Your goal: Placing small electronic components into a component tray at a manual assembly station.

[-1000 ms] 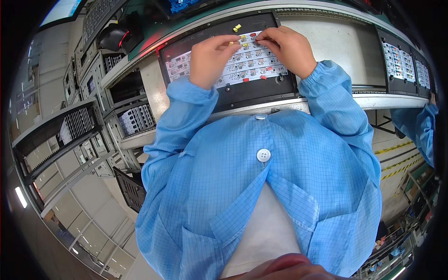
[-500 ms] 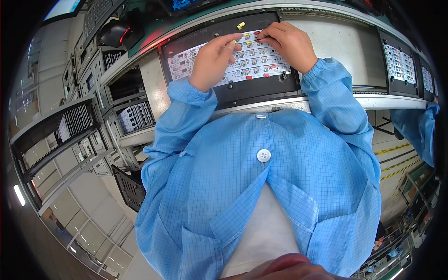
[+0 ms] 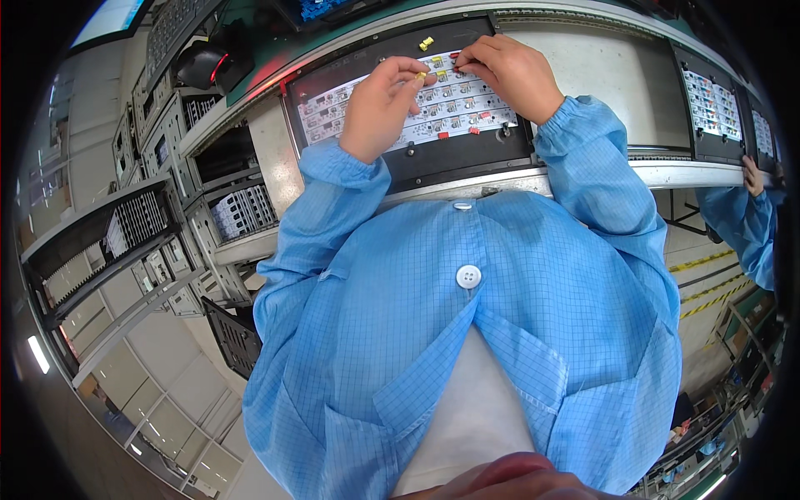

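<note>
A white circuit board panel [image 3: 467, 117] studded with small yellow and red parts lies in a black carrier tray [image 3: 467, 162] on the conveyor before me. My left hand [image 3: 379, 104] rests on the board's left half and pinches a small yellow part [image 3: 420, 76] between thumb and forefinger. My right hand [image 3: 508, 75] presses its fingertips on the board's upper right edge; whether it grips a part is hidden. A loose yellow part [image 3: 426, 42] lies on the tray above the board. Blue coat sleeves cover both forearms.
A second black tray with a board [image 3: 710, 104] sits further right on the conveyor [image 3: 608, 67]. A co-worker's hand and blue sleeve [image 3: 750, 217] are at the right rim. Grey racks with slotted trays [image 3: 242, 212] stand at my left.
The view has tilted slightly, so the board and hands sit a little higher. Both hands stay on the board with only small finger movements.
</note>
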{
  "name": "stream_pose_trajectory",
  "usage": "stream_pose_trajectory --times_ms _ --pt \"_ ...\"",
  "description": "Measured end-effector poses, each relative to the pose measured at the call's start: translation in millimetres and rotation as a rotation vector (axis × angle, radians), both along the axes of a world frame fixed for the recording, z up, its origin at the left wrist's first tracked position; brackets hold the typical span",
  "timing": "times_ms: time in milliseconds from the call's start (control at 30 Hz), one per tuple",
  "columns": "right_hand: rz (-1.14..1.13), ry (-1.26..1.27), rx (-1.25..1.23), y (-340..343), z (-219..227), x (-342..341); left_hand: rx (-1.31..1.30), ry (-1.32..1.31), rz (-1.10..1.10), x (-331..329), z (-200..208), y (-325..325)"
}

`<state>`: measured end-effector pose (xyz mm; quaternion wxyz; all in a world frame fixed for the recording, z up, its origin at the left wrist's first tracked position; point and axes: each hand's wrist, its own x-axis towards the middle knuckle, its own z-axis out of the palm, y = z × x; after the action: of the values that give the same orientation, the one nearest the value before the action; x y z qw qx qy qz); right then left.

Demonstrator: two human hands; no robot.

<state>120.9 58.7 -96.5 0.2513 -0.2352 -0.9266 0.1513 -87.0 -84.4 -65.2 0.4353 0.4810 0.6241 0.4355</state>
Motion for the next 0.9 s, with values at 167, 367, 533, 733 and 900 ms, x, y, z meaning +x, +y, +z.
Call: stream_pose_trajectory --times_ms 167,367,533,733,900 --pt "-0.009 0.002 0.007 2.3 -1.2 1.8 0.036 0.126 0.035 0.1 -4.5 0.0" --pt "0.019 0.01 -0.001 4.6 3.1 4.1 0.133 0.279 0.018 3.0 -2.8 4.7" --pt "0.025 -0.016 -0.033 10.5 5.3 7.5 0.162 0.355 -0.004 9.6 6.5 11.1" --pt "0.031 -0.117 0.043 3.5 25.0 16.1 0.187 0.503 -0.009 20.7 7.7 12.5" --pt "0.168 -0.125 -0.137 -17.5 43.5 39.7 0.169 0.619 -0.024 22.8 7.5 10.9"
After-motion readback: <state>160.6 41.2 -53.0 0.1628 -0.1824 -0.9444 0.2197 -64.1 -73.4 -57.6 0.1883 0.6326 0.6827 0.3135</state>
